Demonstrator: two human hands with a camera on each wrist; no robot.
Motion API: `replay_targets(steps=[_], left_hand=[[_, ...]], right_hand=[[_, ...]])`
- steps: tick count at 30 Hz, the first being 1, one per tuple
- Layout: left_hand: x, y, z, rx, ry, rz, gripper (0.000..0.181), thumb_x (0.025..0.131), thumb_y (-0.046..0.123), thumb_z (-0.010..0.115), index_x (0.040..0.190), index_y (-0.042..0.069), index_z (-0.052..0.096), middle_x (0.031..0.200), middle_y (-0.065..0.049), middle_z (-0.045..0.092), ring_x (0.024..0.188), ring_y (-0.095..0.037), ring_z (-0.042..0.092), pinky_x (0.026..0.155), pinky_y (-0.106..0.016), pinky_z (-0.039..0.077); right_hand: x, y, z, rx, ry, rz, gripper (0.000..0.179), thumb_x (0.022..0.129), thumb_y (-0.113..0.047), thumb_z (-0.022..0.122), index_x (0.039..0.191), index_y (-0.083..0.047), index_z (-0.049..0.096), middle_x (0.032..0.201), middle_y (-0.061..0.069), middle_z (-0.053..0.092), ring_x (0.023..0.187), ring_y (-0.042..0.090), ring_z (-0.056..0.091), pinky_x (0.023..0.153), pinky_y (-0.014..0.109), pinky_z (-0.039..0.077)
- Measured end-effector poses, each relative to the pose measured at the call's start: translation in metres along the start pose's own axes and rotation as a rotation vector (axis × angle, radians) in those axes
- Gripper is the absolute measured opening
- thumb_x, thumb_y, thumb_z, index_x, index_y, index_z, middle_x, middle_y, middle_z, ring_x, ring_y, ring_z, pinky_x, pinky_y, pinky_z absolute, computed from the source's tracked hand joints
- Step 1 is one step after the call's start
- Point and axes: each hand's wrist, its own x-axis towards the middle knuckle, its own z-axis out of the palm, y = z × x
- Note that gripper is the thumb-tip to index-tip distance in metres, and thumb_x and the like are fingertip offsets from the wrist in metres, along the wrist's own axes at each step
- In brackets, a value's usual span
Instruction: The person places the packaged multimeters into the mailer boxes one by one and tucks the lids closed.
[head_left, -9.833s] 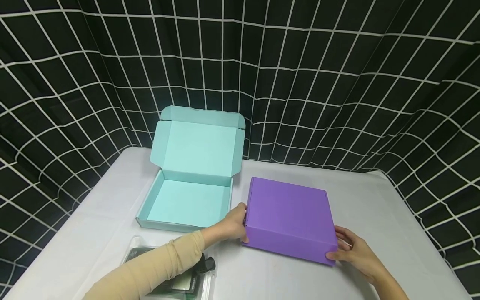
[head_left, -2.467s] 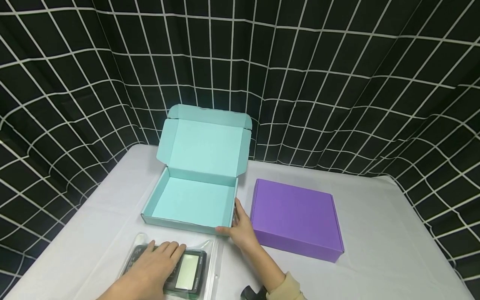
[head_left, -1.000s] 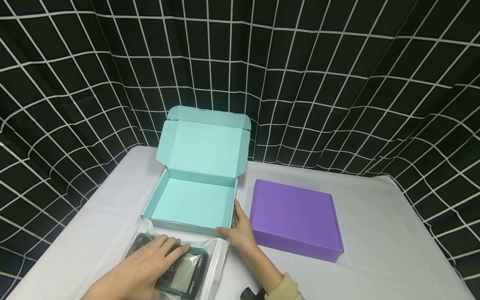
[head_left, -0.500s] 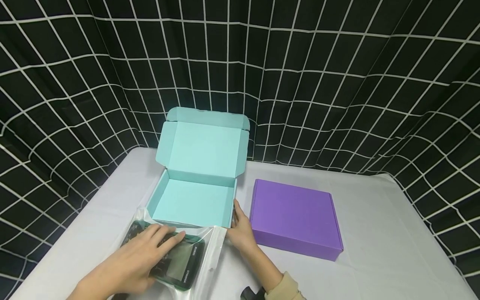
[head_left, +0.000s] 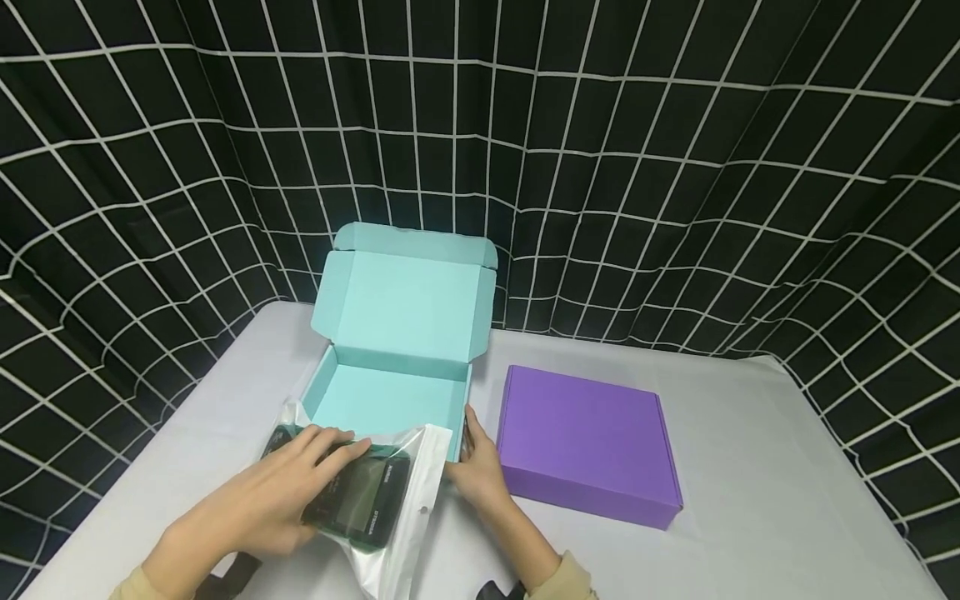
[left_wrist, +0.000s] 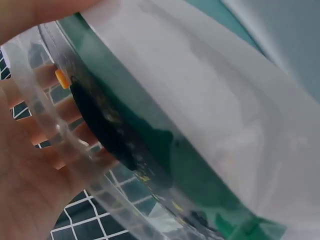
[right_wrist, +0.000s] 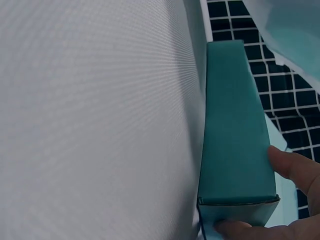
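Observation:
My left hand (head_left: 277, 492) grips a dark multimeter (head_left: 358, 504) sealed in a clear plastic bag (head_left: 427, 467), its fingers across the top. Raised and tilted, the bagged multimeter overlaps the front of the teal box (head_left: 386, 392). In the left wrist view the multimeter's green edge (left_wrist: 145, 130) shows through the plastic. My right hand (head_left: 480, 467) holds the teal box by its front right corner. The right wrist view shows fingers (right_wrist: 295, 167) against the box's teal wall (right_wrist: 232, 120). The box's lid (head_left: 405, 304) stands up, and its bottom is bare where visible.
A closed purple box (head_left: 585, 442) lies to the right of the teal one, behind my right forearm. White cloth (head_left: 750, 467) covers the table. A black curtain with a white grid (head_left: 600, 167) surrounds the back and sides.
My left hand has lifted the bagged multimeter off the table and moved it towards the teal box. My right hand stays at the box's corner. Earlier, both hands were on the purple box.

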Motion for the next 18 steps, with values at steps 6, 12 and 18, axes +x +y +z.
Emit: replay_targets(steps=[6,12,18], left_hand=[[0.012,-0.009,-0.003,-0.010,0.006,0.021,0.103,0.044,0.009,0.086,0.138,0.003,0.044,0.122,-0.007,0.052,0.103,-0.022,0.051,0.081,-0.043,0.053],[0.026,-0.020,-0.004,-0.030,-0.004,0.001,0.101,0.045,0.009,0.086,0.138,0.004,0.044,0.121,-0.006,0.052,0.103,-0.021,0.050,0.081,-0.042,0.053],[0.039,-0.028,0.000,-0.058,-0.002,0.008,0.099,0.046,0.009,0.085,0.137,0.005,0.045,0.120,-0.005,0.052,0.102,-0.019,0.048,0.079,-0.038,0.053]], right_hand=[[-0.001,0.002,0.000,0.010,0.006,-0.003,0.100,0.069,0.013,0.067,0.152,0.007,0.011,0.156,0.030,0.013,0.143,0.043,0.015,0.112,0.045,0.025],[-0.002,0.001,0.002,0.007,0.020,-0.009,0.099,0.067,0.017,0.064,0.151,0.009,0.012,0.155,0.031,0.014,0.142,0.043,0.016,0.112,0.045,0.024],[0.000,0.000,0.001,-0.006,0.027,0.001,0.097,0.064,0.025,0.052,0.151,0.009,0.013,0.154,0.031,0.016,0.142,0.043,0.016,0.114,0.046,0.020]])
